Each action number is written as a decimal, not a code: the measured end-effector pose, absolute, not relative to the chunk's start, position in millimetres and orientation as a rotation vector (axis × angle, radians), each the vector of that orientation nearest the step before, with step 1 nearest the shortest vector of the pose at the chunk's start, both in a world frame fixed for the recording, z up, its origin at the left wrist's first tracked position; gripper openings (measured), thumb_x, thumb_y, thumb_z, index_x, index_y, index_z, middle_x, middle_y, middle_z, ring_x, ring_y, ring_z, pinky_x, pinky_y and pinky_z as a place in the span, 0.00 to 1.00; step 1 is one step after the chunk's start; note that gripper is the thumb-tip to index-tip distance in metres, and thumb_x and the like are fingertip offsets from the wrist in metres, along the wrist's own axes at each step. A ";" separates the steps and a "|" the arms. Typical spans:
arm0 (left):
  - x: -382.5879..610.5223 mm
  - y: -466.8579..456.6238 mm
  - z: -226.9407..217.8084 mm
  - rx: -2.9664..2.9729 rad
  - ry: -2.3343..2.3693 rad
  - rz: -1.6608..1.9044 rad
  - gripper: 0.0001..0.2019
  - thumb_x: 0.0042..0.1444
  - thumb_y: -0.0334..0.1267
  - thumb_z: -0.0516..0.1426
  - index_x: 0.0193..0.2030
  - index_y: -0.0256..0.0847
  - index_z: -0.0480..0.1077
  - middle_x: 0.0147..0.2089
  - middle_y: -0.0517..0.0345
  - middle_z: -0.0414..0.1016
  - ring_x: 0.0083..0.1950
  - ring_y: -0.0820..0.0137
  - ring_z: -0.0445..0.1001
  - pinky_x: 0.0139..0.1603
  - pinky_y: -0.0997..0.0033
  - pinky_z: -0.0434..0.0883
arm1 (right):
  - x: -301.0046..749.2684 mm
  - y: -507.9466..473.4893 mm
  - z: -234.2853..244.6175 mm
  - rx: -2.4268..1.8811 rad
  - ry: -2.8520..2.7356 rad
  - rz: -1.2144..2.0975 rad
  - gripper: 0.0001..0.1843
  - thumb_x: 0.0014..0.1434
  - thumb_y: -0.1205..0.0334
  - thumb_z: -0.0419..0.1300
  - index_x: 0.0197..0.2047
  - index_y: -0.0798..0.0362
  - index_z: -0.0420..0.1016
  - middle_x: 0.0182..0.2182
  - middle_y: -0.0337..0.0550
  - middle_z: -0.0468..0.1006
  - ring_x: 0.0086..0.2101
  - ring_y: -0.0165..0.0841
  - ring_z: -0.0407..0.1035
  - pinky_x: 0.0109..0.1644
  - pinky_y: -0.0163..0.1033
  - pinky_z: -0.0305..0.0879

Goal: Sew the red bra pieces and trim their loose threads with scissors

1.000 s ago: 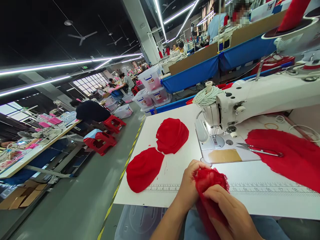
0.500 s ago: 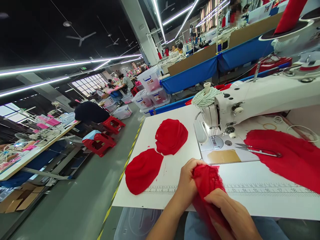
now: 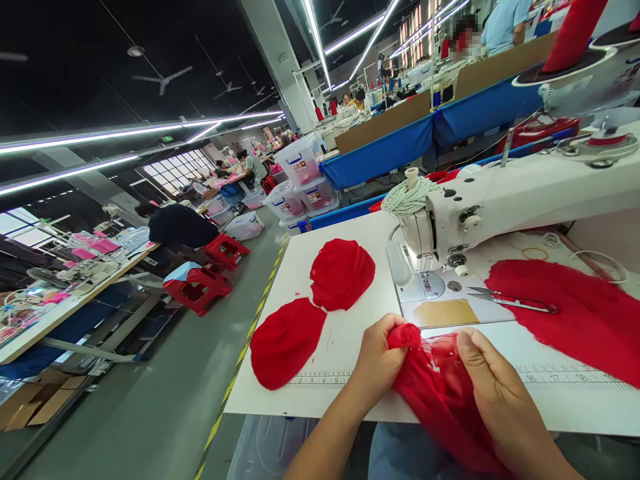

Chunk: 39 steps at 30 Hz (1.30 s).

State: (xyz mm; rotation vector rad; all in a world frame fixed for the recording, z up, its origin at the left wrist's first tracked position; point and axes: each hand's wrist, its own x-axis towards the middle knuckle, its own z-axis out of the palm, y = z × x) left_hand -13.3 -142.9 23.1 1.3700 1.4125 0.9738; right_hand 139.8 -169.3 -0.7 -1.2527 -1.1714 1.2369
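Note:
A piece of red fabric [image 3: 440,400], sheer in its upper part, is stretched between both hands over the table's front edge. My left hand [image 3: 383,353] is closed round its gathered left end, and a bunched bit pokes out above the fist. Thumb against fingers, my right hand [image 3: 493,380] pinches the other edge. To the left, two rounded red fabric pieces [image 3: 343,274] lie nearly touching on the white table [image 3: 300,413]. Behind my hands stands the white sewing machine [image 3: 520,200], its needle area above a metal plate.
Thread snips [image 3: 515,301] rest on more red fabric [image 3: 575,313] at the right. A printed ruler [image 3: 320,380] runs along the table's front. A coil of pale cord [image 3: 410,195] sits on the machine head. Clear plastic bins [image 3: 300,160] are stacked beyond the table; people work farther off.
My right hand has moved right and up, spreading the red fabric away from my left hand. The left hand stays in about the same place, with the cloth now bunched at its fingers.

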 end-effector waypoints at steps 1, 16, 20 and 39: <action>-13.2 -141.8 24.1 1.385 1.426 0.952 0.01 0.45 0.32 0.54 0.27 0.40 0.66 0.27 0.61 0.69 0.32 0.69 0.65 0.34 0.71 0.61 | 140.9 -165.8 -0.5 -1.210 -1.198 1.289 0.20 0.65 0.41 0.50 0.28 0.46 0.61 0.19 0.33 0.64 0.19 0.31 0.62 0.22 0.33 0.65; 2.2 -150.7 23.5 1.117 1.179 1.330 0.08 0.45 0.29 0.63 0.31 0.40 0.69 0.30 0.61 0.76 0.33 0.70 0.72 0.36 0.72 0.68 | 148.3 -161.5 -28.3 -0.948 -1.990 -0.103 0.17 0.57 0.75 0.49 0.47 0.50 0.65 0.32 0.43 0.80 0.28 0.34 0.77 0.28 0.32 0.70; 5.7 -151.7 21.3 0.996 1.085 1.419 0.10 0.44 0.29 0.64 0.27 0.41 0.66 0.30 0.61 0.76 0.33 0.71 0.72 0.37 0.71 0.69 | 144.8 -162.6 -28.6 -0.927 -2.024 -0.172 0.18 0.58 0.76 0.48 0.48 0.50 0.66 0.31 0.43 0.79 0.26 0.33 0.75 0.27 0.32 0.67; -6.9 -155.3 15.1 1.693 1.063 1.531 0.13 0.49 0.20 0.56 0.24 0.40 0.59 0.35 0.61 0.73 0.35 0.74 0.71 0.35 0.76 0.67 | 150.0 -164.7 -30.7 -1.015 -1.955 -0.014 0.16 0.51 0.75 0.49 0.40 0.46 0.66 0.36 0.42 0.73 0.28 0.32 0.72 0.25 0.32 0.65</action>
